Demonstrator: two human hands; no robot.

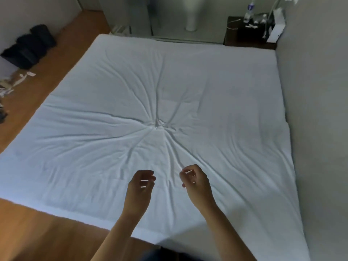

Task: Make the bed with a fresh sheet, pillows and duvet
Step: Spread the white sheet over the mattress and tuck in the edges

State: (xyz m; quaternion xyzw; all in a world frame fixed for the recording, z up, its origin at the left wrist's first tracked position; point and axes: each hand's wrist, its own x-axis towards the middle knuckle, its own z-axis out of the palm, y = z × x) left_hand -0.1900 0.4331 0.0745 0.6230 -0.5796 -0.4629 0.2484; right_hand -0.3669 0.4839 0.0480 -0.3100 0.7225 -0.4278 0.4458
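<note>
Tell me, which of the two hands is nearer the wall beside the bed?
The right hand. It hovers over the sheet on the wall side, while the left hand is toward the wooden floor.

A dark nightstand (233, 37) is set at the far right corner, against the wall (316, 91). A clear plastic bottle (248, 12) and a white box (276, 27) are placed upon it. Wooden floor (47, 232) is seen at left, where dark bags (30, 46) and scattered papers (17, 81) are found.
</note>
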